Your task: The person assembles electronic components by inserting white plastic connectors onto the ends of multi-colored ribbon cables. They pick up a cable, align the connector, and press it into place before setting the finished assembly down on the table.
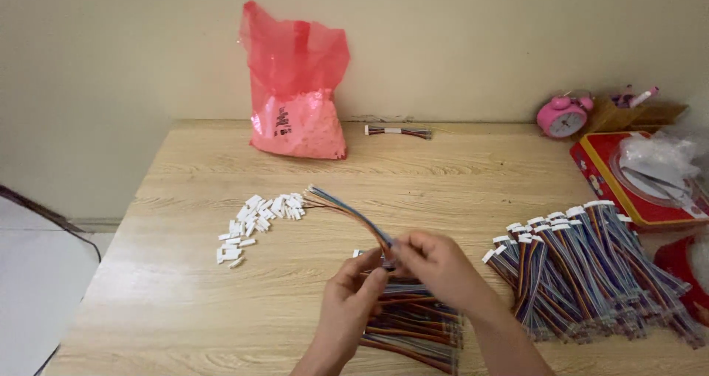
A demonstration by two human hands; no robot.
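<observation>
Pinching together over the middle of the pale wood-grain table, the left hand and the right hand both close on one multicoloured ribbon of thin wires. Their fingertips meet at its near end, where a small white piece seems to sit, though it is too small and blurred to be sure. The far end of the ribbon fans out up and to the left, its loose tips lying just beside a scatter of small white plastic connector housings. That scatter sits within easy reach of the left hand, which probably explains its place.

Directly under the hands lies a loose heap of rainbow-coloured wire bundles, kept close so that one can be lifted without stretching. To the right, well apart from that heap, a larger row of similar wires with white connectors on their far ends lies fanned out in order, apparently a separate sorted lot.

Farther back, a pink translucent plastic bag stands against the wall, holding what looks like more pale small parts. One short wire set lies alone just right of it. At the right edge stand a pink round alarm clock and a red tin tray with clear plastic on it.
</observation>
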